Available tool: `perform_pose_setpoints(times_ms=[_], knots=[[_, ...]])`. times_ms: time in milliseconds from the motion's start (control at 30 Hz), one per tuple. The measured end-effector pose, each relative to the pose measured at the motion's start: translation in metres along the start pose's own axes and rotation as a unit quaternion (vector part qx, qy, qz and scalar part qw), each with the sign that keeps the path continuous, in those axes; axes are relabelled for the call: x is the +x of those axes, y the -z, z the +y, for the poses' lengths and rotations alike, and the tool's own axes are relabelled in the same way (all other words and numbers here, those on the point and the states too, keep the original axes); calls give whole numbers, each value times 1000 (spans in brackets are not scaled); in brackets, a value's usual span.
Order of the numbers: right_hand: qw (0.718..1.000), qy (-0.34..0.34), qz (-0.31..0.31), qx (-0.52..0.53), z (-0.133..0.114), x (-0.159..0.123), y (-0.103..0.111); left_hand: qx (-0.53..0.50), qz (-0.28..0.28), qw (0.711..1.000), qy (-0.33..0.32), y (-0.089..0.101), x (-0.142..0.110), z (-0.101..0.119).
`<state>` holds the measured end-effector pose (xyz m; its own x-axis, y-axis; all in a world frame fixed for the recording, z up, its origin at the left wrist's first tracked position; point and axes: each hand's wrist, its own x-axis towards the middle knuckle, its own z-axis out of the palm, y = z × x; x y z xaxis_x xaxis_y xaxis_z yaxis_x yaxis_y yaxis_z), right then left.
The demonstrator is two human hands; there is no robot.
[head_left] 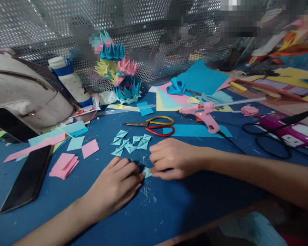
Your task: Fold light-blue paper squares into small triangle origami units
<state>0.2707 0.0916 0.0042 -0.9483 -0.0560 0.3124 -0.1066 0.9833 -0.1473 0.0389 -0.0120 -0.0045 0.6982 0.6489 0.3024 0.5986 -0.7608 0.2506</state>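
Note:
A small light-blue piece of paper lies on the blue table between my two hands. My left hand has its fingers curled, with the thumb and fingertips at the paper's left side. From the right, my right hand presses the paper's other edge with thumb and finger, the rest of its fingers folded in. Parts of the paper are hidden under the fingertips. Just beyond the hands sit several folded light-blue paper pieces. Scissors with one yellow and one red handle lie behind those.
A pink glue gun with its cord lies at the right, by a blue paper strip. Pink paper squares and a phone are at left. A folded-paper flower stack, bottle and bag stand behind.

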Motion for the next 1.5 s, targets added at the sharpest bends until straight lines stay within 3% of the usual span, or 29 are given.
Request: perform_pose_setpoints(times_ms=[333, 567, 800, 933, 1100, 1300, 1400, 1500], knots=[[999, -9, 37, 0, 0, 0, -5, 8, 45, 999, 1, -5, -4, 0], [998, -33, 38, 38, 2, -1, -9, -7, 40, 999, 7, -6, -5, 0], [996, -42, 37, 73, 3, 0, -13, 119, 52, 990, 58, -13, 5, 9], [984, -111, 50, 133, 3, -2, -13, 166, 48, 983, 54, -14, 10, 8], [962, -182, 96, 176, 5, -2, -10, 212, 36, 976, 29, -9, 3, -6], [978, -129, 79, 143, 5, -2, -11, 219, 30, 974, 53, 1, 5, -23], [984, -104, 74, 121, 5, -3, -11, 206, 35, 974, 89, 20, 4, -42], [987, -91, 78, 109, 5, -3, -11, 203, 51, 963, 167, 51, -12, -79]])
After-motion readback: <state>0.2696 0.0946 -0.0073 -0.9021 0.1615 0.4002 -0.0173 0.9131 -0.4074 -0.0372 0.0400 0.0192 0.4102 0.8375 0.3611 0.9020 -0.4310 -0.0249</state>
